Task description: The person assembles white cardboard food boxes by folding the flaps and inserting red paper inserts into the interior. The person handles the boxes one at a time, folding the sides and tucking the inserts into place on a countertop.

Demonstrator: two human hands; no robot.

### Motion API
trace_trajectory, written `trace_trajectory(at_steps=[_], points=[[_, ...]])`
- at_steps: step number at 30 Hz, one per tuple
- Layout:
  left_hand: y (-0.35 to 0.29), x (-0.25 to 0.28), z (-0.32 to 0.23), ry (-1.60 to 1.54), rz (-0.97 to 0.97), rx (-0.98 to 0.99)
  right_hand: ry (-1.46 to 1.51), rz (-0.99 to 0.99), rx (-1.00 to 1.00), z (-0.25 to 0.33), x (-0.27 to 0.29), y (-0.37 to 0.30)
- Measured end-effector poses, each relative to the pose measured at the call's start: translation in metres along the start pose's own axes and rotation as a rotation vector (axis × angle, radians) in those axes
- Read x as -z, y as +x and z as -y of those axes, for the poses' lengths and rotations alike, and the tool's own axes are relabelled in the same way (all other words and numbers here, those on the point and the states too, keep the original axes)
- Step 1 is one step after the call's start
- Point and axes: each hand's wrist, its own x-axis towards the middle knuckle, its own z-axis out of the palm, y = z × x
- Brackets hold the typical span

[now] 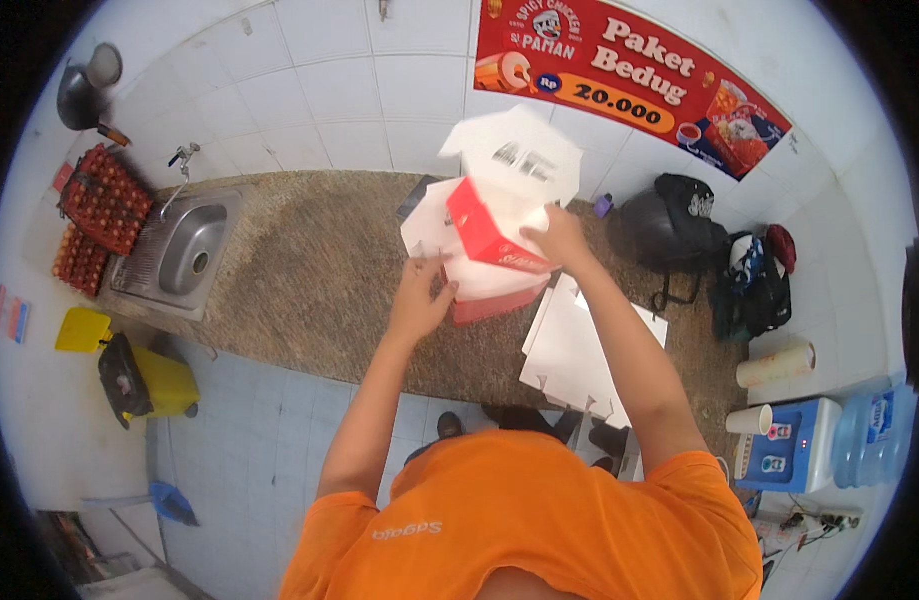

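Note:
A red and white cardboard takeaway box point(484, 235) tilts over the counter, its white lid point(519, 155) standing up. My right hand point(559, 242) pinches this box by its right side. Beneath it is a stack of similar boxes point(494, 305), with red sides and white flaps. My left hand point(422, 298) is at the left edge of that stack, thumb and fingers apart, seeming to touch a white flap. Flat white cardboard blanks point(584, 350) lie on the counter under my right forearm.
The stone counter point(309, 270) has a steel sink point(194, 250) at its left. Egg trays point(104, 205) stand beside the sink. A black helmet point(659, 225) and bags point(754, 280) sit at right, near a plastic wrap roll point(776, 366), a paper cup point(749, 420) and a blue water dispenser point(794, 445).

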Motion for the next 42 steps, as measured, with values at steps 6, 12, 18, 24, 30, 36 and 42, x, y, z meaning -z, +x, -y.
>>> trace_trajectory(at_steps=[6,12,18,24,30,36,42], points=[[0.008,0.02,0.0,0.159,0.033,0.038,-0.192,0.171,-0.035,0.014,0.004,0.003],[0.01,0.005,0.013,-0.051,0.051,0.067,-0.263,0.194,-0.027,0.015,-0.007,0.01],[-0.014,-0.014,0.004,-0.192,-0.078,-0.099,-0.244,0.112,-0.097,0.016,-0.019,0.007],[-0.017,-0.02,0.001,-0.205,-0.116,-0.088,-0.219,0.092,-0.223,0.029,-0.025,-0.002],[-0.027,-0.025,-0.003,-0.202,-0.082,-0.05,-0.132,0.005,-0.189,0.027,-0.02,-0.016],[-0.058,0.005,-0.04,-0.262,-0.009,-0.092,0.51,-0.013,-0.045,-0.053,-0.027,-0.097],[-0.061,0.113,-0.255,-0.669,1.681,-0.003,-0.127,0.64,0.106,-0.089,-0.022,-0.251]])
